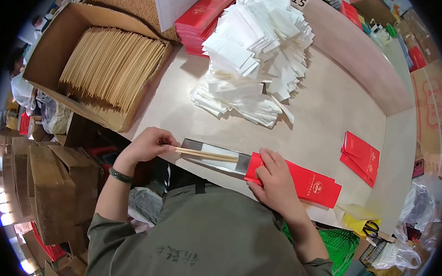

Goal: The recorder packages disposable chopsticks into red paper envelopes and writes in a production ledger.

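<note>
My left hand [155, 143] pinches the ends of a pair of wooden chopsticks [205, 154]. They lie over a white folded napkin [220, 152] in a shallow metal trough [193, 145] near the table's front edge. The trough's right end runs into the open mouth of a red paper sleeve [303, 182]. Holding that sleeve near its mouth is my right hand [275, 178], with its fingers on top and the thumb at the near edge. The chopsticks' right tips lie just short of the sleeve's mouth.
A cardboard box [49, 74] of wooden chopsticks stands at the left. Behind the trough rises a big heap of white napkins [260, 55], beside stacked red sleeves [199, 22]. A few red sleeves [360, 158] lie at the right, near scissors [371, 228]. A raised rim [355, 60] edges the table.
</note>
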### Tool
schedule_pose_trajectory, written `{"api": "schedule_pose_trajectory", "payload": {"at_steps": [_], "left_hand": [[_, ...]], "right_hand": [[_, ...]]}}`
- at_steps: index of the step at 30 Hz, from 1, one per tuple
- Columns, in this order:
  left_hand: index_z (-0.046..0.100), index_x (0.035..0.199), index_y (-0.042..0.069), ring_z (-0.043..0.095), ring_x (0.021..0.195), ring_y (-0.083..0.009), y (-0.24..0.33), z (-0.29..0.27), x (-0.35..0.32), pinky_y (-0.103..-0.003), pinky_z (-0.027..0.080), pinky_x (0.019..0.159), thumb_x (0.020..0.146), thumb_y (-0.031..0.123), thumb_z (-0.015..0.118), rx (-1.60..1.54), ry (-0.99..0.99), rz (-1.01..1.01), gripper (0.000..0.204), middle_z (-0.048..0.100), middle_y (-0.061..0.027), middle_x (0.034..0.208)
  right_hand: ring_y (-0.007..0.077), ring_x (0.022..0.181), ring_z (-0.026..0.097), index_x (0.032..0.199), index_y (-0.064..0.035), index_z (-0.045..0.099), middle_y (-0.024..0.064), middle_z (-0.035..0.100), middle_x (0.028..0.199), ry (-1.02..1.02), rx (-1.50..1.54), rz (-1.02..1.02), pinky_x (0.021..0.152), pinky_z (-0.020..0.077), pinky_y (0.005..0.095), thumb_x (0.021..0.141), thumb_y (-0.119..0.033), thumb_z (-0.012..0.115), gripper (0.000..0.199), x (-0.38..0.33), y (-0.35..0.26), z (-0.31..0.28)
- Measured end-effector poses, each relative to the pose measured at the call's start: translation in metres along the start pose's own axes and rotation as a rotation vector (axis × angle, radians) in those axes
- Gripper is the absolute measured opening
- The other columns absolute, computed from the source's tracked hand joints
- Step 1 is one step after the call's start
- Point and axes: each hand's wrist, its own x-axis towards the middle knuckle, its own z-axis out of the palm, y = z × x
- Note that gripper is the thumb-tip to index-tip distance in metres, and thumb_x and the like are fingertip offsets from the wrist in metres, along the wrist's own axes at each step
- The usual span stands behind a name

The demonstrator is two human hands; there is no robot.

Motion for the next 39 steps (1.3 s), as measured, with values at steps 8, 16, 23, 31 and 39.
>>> {"api": "schedule_pose_trajectory", "payload": {"at_steps": [8, 16, 23, 31, 39], "left_hand": [[0.068, 0.096, 0.002, 0.068, 0.076, -0.0197, 0.045, 0.103, 0.041, -0.031, 0.055, 0.071, 0.083, 0.008, 0.076, 0.27, 0.228, 0.398, 0.016, 0.068, -0.0104, 0.087], [0.046, 0.136, -0.002, 0.065, 0.105, -0.0242, 0.076, 0.15, 0.035, -0.034, 0.051, 0.093, 0.089, 0.018, 0.073, -0.195, -0.042, 0.333, 0.058, 0.064, -0.018, 0.117], [0.055, 0.117, 0.006, 0.063, 0.092, -0.033, 0.051, 0.105, 0.027, -0.04, 0.05, 0.081, 0.07, 0.031, 0.081, 0.891, 0.304, 0.645, 0.059, 0.062, -0.0137, 0.101], [0.057, 0.107, -0.001, 0.067, 0.09, -0.0331, 0.087, 0.11, 0.006, -0.041, 0.052, 0.079, 0.071, 0.023, 0.076, 0.084, -0.085, 0.133, 0.046, 0.068, -0.0173, 0.095], [0.058, 0.093, 0.001, 0.063, 0.071, -0.0322, 0.09, 0.134, 0.014, -0.04, 0.051, 0.067, 0.074, 0.016, 0.069, 0.06, -0.063, 0.245, 0.027, 0.063, -0.016, 0.077]], "right_hand": [[0.0409, 0.122, 0.051, 0.091, 0.0012, 0.059, 0.0247, 0.056, 0.128, 0.005, 0.048, 0.023, 0.102, 0.0452, 0.0469, 0.073, -0.021, 0.081, 0.036, 0.014, -0.002, 0.006], [0.039, 0.115, 0.053, 0.094, -0.0001, 0.059, 0.0234, 0.057, 0.12, -0.041, 0.06, 0.014, 0.099, 0.0464, 0.0452, 0.071, -0.013, 0.074, 0.03, 0.018, 0.007, 0.005], [0.0341, 0.089, 0.06, 0.084, -0.0048, 0.061, 0.0164, 0.059, 0.095, -0.032, 0.047, -0.166, 0.075, 0.0506, 0.0421, 0.071, -0.015, 0.076, 0.022, 0.022, 0.002, -0.002], [0.0375, 0.11, 0.059, 0.096, -0.0049, 0.066, 0.0219, 0.062, 0.114, -0.046, -0.109, 0.08, 0.099, 0.045, 0.0472, 0.071, -0.031, 0.083, 0.04, -0.026, 0.061, -0.069], [0.0363, 0.093, 0.063, 0.103, -0.003, 0.065, 0.0159, 0.067, 0.096, 0.013, -0.108, 0.196, 0.077, 0.0524, 0.0454, 0.085, -0.035, 0.07, 0.037, -0.005, 0.003, -0.025]]}}
